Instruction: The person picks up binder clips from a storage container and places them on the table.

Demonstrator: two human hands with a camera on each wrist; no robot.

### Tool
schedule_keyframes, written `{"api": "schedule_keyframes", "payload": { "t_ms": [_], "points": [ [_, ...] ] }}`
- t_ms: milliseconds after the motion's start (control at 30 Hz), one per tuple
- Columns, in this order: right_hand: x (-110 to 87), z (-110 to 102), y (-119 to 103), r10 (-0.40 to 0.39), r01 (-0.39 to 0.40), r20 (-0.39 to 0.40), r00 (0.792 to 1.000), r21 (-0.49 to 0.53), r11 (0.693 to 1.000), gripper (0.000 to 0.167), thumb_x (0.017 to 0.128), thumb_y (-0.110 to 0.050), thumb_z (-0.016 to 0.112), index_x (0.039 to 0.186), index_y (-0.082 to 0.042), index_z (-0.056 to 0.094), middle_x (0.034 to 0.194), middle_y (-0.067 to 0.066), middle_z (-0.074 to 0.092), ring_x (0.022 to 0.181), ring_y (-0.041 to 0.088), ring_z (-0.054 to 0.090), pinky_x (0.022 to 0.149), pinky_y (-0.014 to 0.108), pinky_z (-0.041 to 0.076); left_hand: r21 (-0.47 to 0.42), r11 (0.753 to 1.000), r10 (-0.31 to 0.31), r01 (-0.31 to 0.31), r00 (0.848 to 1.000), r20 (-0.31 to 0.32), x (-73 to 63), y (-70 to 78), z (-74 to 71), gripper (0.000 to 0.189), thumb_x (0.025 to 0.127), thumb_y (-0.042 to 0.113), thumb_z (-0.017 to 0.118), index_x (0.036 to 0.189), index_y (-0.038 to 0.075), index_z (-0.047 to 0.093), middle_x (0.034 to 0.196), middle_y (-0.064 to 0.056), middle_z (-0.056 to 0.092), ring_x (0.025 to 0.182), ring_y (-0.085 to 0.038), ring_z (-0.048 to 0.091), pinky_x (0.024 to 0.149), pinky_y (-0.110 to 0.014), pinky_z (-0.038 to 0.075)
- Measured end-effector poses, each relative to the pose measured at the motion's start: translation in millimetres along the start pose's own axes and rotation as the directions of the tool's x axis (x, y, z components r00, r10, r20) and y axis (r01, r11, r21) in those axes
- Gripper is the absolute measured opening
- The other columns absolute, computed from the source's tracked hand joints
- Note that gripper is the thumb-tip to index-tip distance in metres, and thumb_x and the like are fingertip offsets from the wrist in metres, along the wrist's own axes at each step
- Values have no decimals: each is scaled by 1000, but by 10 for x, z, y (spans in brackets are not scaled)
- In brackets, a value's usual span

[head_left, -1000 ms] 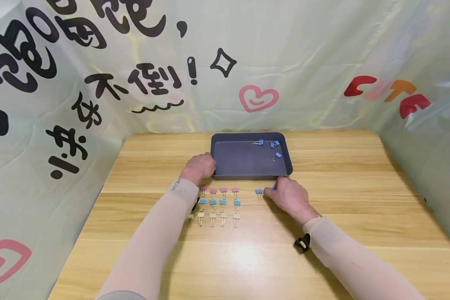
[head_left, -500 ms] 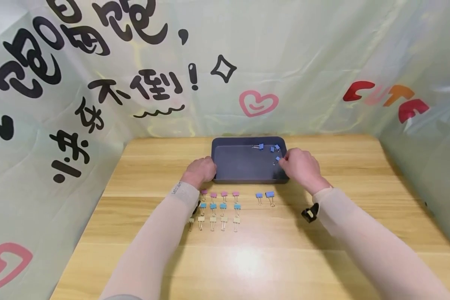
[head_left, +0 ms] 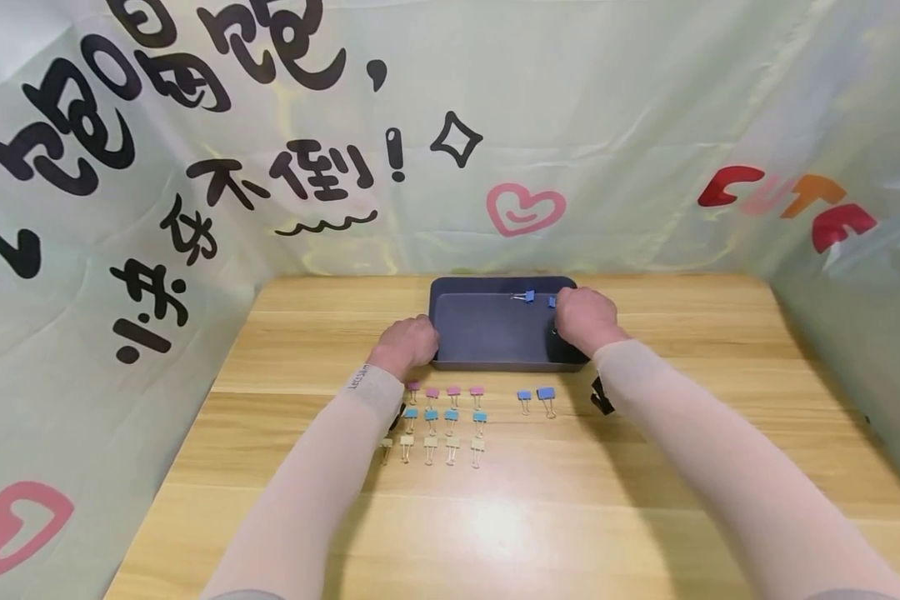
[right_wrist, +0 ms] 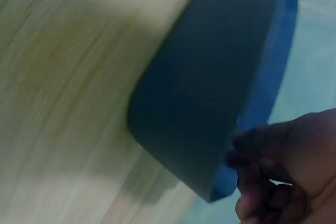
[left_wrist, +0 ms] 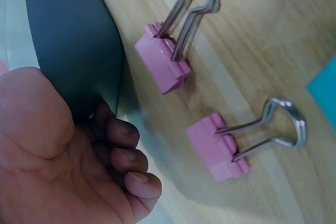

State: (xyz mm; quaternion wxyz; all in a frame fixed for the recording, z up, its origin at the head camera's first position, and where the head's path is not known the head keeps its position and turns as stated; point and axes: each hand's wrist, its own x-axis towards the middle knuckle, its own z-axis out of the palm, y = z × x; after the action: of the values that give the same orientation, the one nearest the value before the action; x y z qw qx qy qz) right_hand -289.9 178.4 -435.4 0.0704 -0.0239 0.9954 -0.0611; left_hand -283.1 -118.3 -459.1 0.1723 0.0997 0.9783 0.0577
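Note:
My left hand grips the near left corner of a dark grey tray, its fingers curled at the tray wall in the left wrist view. Over the tray's right side, my right hand pinches a blue binder clip, mostly hidden; a small bit of metal shows under the fingertips. Inside the tray lie another blue binder clip and a partly covered one. Two blue binder clips stand apart on the table, the larger one at right. The right wrist view is blurred and dark around the fingers.
Left of the blue pair, clips lie in rows on the wooden table: pink binder clips, light blue ones and pale yellow ones. A printed cloth hangs behind the table and along its sides.
My right hand left a blue clip beside the other on the table, then moved up to the tray and farther in over its right side. The left hand stays on the tray corner.

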Motion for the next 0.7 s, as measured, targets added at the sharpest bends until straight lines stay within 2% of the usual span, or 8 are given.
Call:
{"api": "schedule_keyframes", "payload": {
  "t_ms": [200,333,433,567,700],
  "points": [
    [38,107,-55,-3,3,-2,1000,-135,991,24,104,-10,50,112,0,71,108,22,75,101,41,68,87,60,58,-6,1000,1,-1,1000,-11,-10,19,9,52,115,29,29,149,-7,47,141,-24,62,132,-40,61,114,-49,48],
    [58,135,-46,-28,24,-20,999,-155,988,25,104,-7,49,110,0,71,108,23,75,101,41,67,92,60,55,-5,1000,5,-5,1000,-19,-14,23,0,51,115,28,29,147,-7,48,139,-24,63,131,-40,61,114,-49,48],
    [99,155,-45,-80,73,-38,996,-155,985,23,101,-5,51,106,0,73,109,23,76,100,42,68,93,60,54,-1,1000,2,-2,1000,-22,-15,18,-4,51,115,28,29,145,-8,49,137,-24,64,129,-40,63,113,-48,49],
    [139,158,-47,-103,98,-44,994,-97,990,22,99,-6,53,102,-1,74,107,22,76,99,42,70,92,60,54,0,1000,-1,1,1000,-25,-6,4,6,50,115,28,30,144,-8,50,136,-24,65,127,-39,64,111,-48,50],
    [135,120,-29,6,-4,-58,998,41,999,20,101,-12,54,100,-1,70,99,23,75,92,41,72,81,58,59,10,1000,8,-8,1000,-24,2,-9,14,51,116,28,29,146,-8,49,137,-24,64,128,-39,63,112,-48,50]
  ]
}}
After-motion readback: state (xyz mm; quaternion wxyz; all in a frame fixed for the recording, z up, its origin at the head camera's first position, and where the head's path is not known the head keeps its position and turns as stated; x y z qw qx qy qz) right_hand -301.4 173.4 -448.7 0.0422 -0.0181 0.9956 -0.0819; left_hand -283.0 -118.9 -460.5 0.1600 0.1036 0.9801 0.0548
